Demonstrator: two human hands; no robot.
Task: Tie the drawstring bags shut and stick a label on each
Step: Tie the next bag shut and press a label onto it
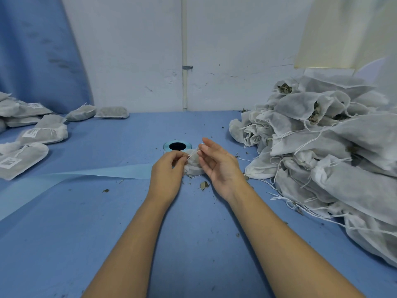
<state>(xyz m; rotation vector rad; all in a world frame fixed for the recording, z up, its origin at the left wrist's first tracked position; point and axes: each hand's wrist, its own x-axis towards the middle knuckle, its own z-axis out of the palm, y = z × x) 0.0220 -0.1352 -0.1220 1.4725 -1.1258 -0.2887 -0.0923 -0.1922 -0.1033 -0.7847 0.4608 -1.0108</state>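
A small white drawstring bag (193, 165) lies on the blue table (129, 211) between my hands. My left hand (167, 175) has its fingers curled and pinches the bag's white drawstring (193, 154) at the bag's top. My right hand (217, 164) is just right of the bag, palm turned inward, with its fingertips pinching the other end of the string. A blue label roll (177, 146) sits right behind the bag. Its pale backing strip (86, 175) trails off to the left.
A big heap of untied, leaf-filled white bags (322, 147) with loose strings fills the right side. Tied bags with white labels (32, 134) lie at the left. Dry leaf crumbs (204, 186) are scattered on the table. A wall stands close behind.
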